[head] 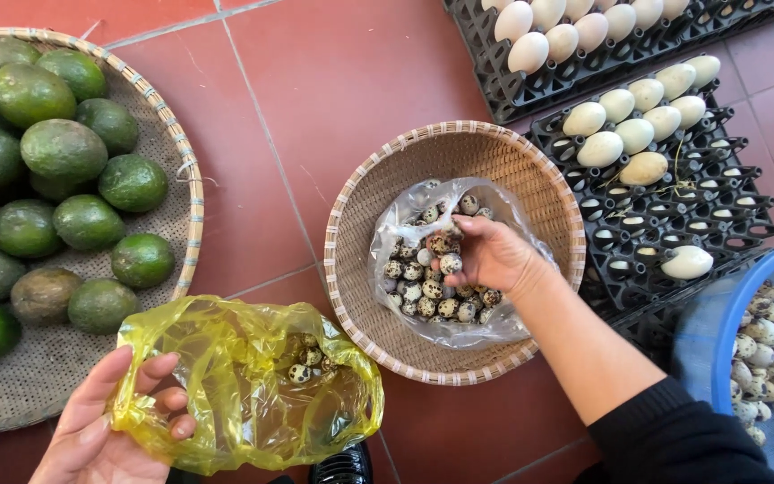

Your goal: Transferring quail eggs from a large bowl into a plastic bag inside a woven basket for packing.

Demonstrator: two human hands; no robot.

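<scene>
Quail eggs [432,273], speckled, heaped in a clear plastic bag [503,327] that lies open in a small woven basket [365,224]. Our right hand [492,255] is down in the bag, fingers [459,242] curled closed over a few eggs at the top of the heap; more eggs lie loose just under and left of the fingertips.

Our left hand [105,430] grips the rim of a yellow plastic bag [253,394], fingers pinched shut on the film, mouth held open towards the basket. A handful of the same speckled eggs already sits inside it, just right of the left fingers.

We judge the step in hand: scooping eggs from the clear bag, mid-grab. The next move, as we read it, calls for a gentle lift, a short carry across to the yellow bag's mouth and a low release, so no shell cracks.

Further out: beyond the right fingers, black egg trays [638,224] with large pale eggs [624,134]; a blue tub [718,305] of more speckled eggs beside the right forearm. Beyond the left fingers, a wide woven tray [185,188] of green fruit [64,152]. Red tile floor [315,90] underneath.
</scene>
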